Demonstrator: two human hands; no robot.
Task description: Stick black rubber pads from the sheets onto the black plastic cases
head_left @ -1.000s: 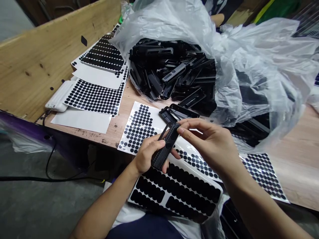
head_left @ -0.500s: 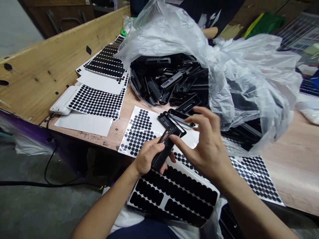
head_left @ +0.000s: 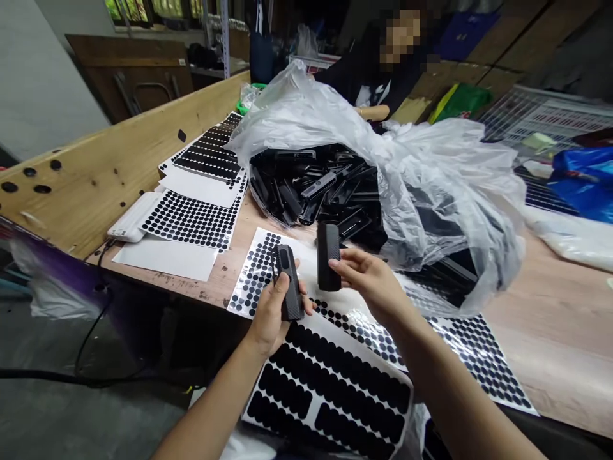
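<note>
My left hand [head_left: 268, 319] is closed around a black plastic casing [head_left: 291, 295] with a ribbed, carbon-like surface and an oval recess near its top. Held upright between thumb and fingers of my right hand [head_left: 373, 284] is a second black textured casing [head_left: 328, 255], a little to the right and apart from the first. Beneath both hands lie white sheets of round black stickers [head_left: 253, 284] on the table. Closer to my body is a sheet with rows of larger black stickers [head_left: 330, 390]. Behind the hands, many similar black casings [head_left: 330, 185] fill an open plastic bag [head_left: 306, 108].
More sticker sheets [head_left: 191, 220] and a white flat device [head_left: 131, 220] with a cable lie at the left. A wooden board [head_left: 96, 150] edges the table [head_left: 560, 332] there. A person in dark clothes [head_left: 354, 70] is beyond the bag. A blue plastic bag [head_left: 584, 182] sits at right.
My right hand, earlier with fingers spread beside the left-hand casing, now grips a separate casing. Black pieces near the bag's mouth no longer lie on the sheet. The view has tilted up.
</note>
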